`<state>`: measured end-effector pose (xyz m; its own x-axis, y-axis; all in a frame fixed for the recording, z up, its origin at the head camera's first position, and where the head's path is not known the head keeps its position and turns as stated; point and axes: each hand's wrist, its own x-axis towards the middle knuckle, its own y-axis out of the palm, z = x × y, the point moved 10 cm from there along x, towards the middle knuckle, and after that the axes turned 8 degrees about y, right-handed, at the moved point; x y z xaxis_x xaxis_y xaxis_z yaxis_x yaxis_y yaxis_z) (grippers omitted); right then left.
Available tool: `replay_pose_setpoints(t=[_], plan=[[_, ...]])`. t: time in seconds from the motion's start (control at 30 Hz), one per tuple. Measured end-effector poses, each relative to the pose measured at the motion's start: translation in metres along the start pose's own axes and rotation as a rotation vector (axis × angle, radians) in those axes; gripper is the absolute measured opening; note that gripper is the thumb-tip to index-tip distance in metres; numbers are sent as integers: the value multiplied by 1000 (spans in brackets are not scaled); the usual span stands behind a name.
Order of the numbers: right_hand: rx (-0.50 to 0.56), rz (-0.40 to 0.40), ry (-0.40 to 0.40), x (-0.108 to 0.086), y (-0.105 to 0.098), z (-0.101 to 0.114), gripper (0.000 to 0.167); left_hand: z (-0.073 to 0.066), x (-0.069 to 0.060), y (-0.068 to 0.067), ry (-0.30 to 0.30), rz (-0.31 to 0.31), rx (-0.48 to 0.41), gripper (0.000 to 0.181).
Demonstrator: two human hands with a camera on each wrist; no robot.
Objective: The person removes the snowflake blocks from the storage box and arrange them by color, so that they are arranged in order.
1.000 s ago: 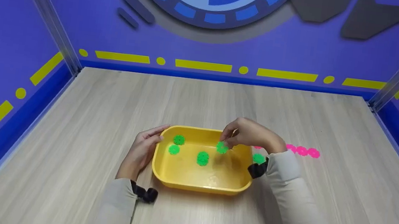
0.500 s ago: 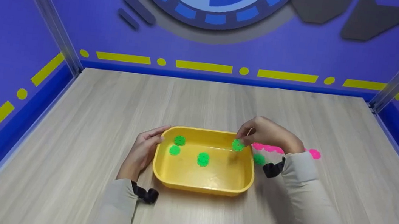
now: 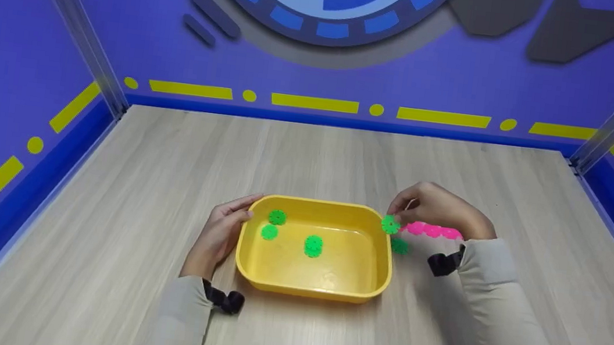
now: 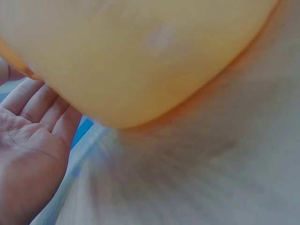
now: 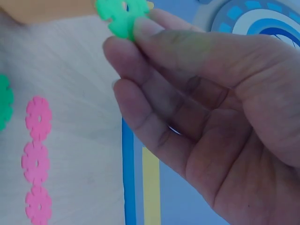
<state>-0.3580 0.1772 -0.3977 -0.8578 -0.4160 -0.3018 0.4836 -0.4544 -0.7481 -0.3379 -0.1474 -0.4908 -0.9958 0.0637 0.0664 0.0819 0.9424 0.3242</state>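
My left hand (image 3: 214, 237) grips the left wall of a yellow plastic bin (image 3: 310, 291), its thumb at the rim and the other fingers along the outside. In the left wrist view the bin's wall (image 4: 140, 70) fills the upper part, above the palm. Over the bin's back right corner, my right hand (image 3: 437, 207) pinches a green notched snowflake disc (image 3: 391, 225) between thumb and fingers. The right wrist view shows that green disc (image 5: 124, 16) at the fingertips. Several green discs (image 3: 277, 217) lie inside the bin, two overlapping near its middle (image 3: 313, 246).
Just right of the bin, another green disc (image 3: 400, 246) lies on the wooden table (image 3: 308, 161). Beyond it runs a row of pink snowflake discs (image 3: 433, 231), partly covered by my right hand; they look joined edge to edge. Blue-purple panels (image 3: 318, 80) border the table.
My right hand has moved right with the green disc, from above the bin's inside to its right rim. My left hand and the bin stay put.
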Motion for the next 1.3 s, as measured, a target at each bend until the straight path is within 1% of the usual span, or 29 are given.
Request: replay_pose_setpoints(t=[0.3,0.57,0.77,0.97,1.1,1.3], plan=[[21,5,9,-6,-3,-18,13,-1,0,0,-4,-4,-4,48],[25,12,41,-7,0,-35,14,0,-1,0,-2,-6,-11,48],[1,0,52,-8,0,-47,14,-1,-1,1,-4,0,-15,48],[2,6,52,-10,3,-56,14,-1,-1,1,-11,1,10,48],[-9,3,49,-9,6,-62,13,-1,-1,-1,-14,-13,29,48],[-13,6,81,-10,10,-72,11,0,0,-1,-12,-21,27,48]])
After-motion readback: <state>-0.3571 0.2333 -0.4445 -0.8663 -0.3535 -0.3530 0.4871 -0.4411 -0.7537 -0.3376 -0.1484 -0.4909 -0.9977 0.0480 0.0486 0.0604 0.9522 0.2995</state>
